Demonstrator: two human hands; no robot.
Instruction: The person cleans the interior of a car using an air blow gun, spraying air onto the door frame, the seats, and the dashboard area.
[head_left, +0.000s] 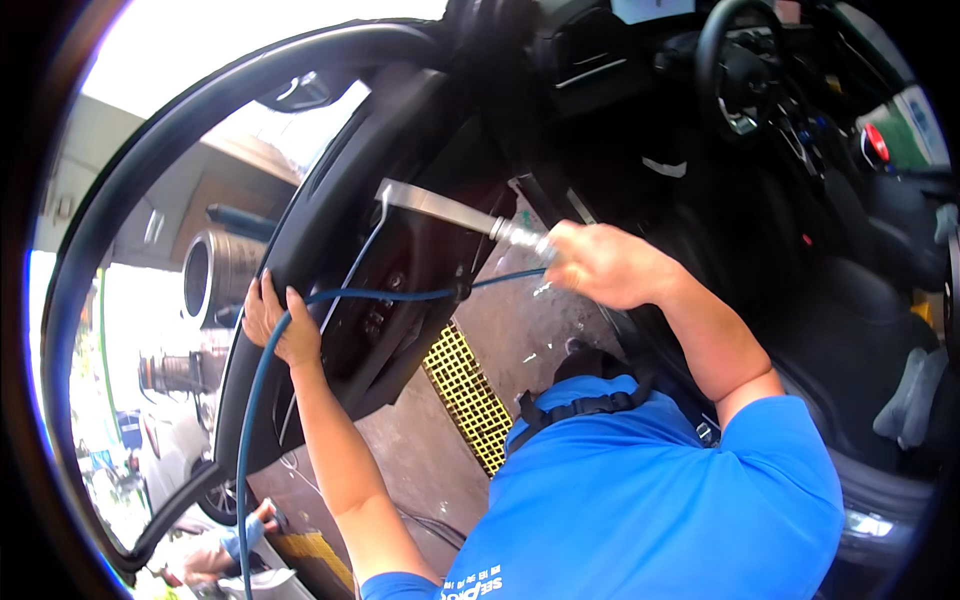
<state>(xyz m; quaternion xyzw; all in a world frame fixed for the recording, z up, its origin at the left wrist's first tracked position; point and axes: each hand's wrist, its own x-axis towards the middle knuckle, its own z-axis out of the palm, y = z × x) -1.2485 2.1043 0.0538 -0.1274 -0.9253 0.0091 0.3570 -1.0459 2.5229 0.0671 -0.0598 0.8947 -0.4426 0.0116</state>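
Note:
My right hand (611, 262) is closed around the handle end of a metal air-gun-like tool (442, 210) with a long flat pale nozzle, slightly blurred. The nozzle's far end lies over the dark inner panel of an open car door (375, 300). A blue hose (375, 294) runs from near my right hand across the door and curves down at the left. My left hand (281, 319) rests on the door's upper edge with its fingers spread, touching or lying beside the hose; whether it grips the hose cannot be told. A thin pale strip crosses the door panel.
At right are the car's black seats (832, 315) and steering wheel (742, 67). Below the door lies a yellow floor grating (469, 397) in wet concrete. Beyond the door are metal cylinders (214, 274), a white car (169, 450) and another person (217, 551).

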